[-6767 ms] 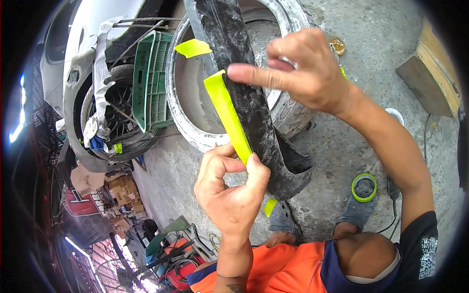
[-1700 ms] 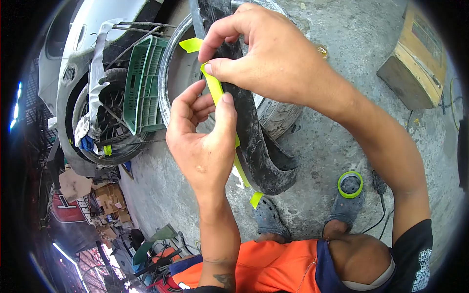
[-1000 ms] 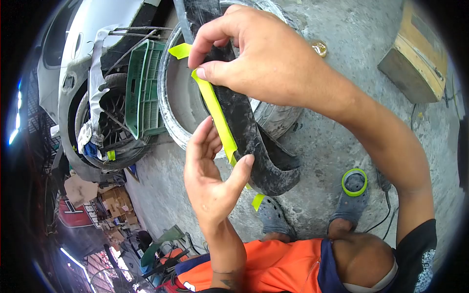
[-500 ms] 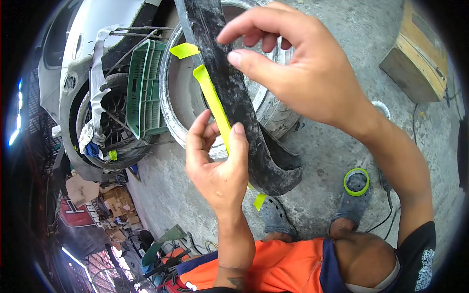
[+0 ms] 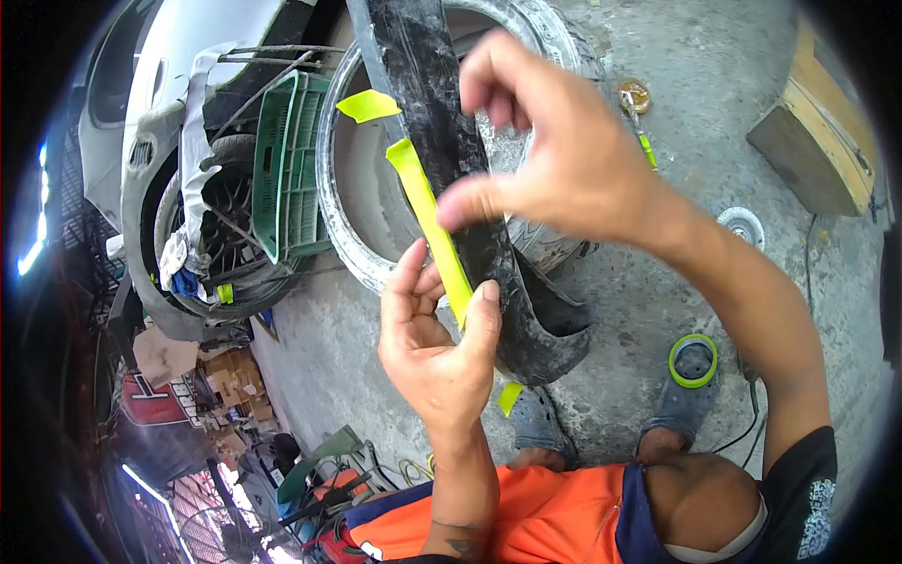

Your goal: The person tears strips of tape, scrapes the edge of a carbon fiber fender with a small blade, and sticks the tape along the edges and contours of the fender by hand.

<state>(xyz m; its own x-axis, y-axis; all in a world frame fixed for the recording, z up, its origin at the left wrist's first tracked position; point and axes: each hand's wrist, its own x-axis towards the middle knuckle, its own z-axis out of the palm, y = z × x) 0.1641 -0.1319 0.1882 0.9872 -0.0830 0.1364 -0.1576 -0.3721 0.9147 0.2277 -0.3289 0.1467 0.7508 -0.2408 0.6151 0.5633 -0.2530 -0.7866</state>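
A long, curved black panel (image 5: 486, 246), scuffed and dusted with pale marks, slants down the middle of the view in front of a large tire (image 5: 340, 211) with whitish dust. A neon-yellow tape strip (image 5: 420, 188) runs lengthwise along its left edge, its upper end folded over; just above, a short neon-yellow tape piece (image 5: 369, 106) sticks out sideways from the same edge.

The left hand (image 5: 437, 371) has its grip closed on the taped edge toward the lower end, thumb in front and fingers on the far side. The right hand (image 5: 578, 164) is over the panel, its grip open, thumb and fingers spread apart; the thumb tip is at the tape strip, though I cannot tell whether it touches.

Below, a neon-yellow tape roll (image 5: 676, 378) rests on the toe of one grey perforated clog (image 5: 678, 412), and a small yellow tape tab (image 5: 510, 399) is at the toe of the other. To the right on the grey concrete floor (image 5: 639, 282) are a round container with amber contents (image 5: 634, 95) and a wooden box (image 5: 817, 141). To the left, a green plastic crate (image 5: 287, 169) is beside a white car body (image 5: 174, 85).
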